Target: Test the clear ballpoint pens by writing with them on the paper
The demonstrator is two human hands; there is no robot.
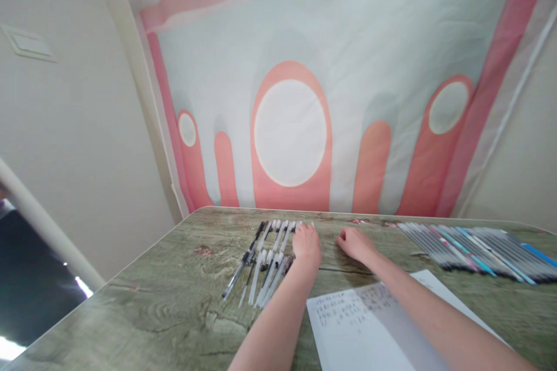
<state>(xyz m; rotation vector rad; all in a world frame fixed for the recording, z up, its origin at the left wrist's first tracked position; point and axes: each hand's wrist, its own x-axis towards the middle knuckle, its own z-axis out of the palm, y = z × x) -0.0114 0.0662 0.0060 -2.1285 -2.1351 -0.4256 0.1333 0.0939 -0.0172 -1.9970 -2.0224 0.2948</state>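
Greenish wood-grain tabletop (165,284): clear-plastic white-capped pens (286,237) slant far-right, visibly left of my nearer left hand (307,242), grip unreadable; right hand (357,244) curled, hold unclear.

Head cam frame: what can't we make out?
Whether the left hand grips any clear plastic pen: its own back hides the palm side, head view.
Dark handwriting on the white paper sheet: too small and blurred, head view.
Sheet's near edge: cut off by head view's bottom edge.

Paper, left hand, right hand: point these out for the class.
Paper (364,344): head view, its lit, blank surface.
Left hand (307,244): head view, back of the hand.
Right hand (355,243): head view, its back.
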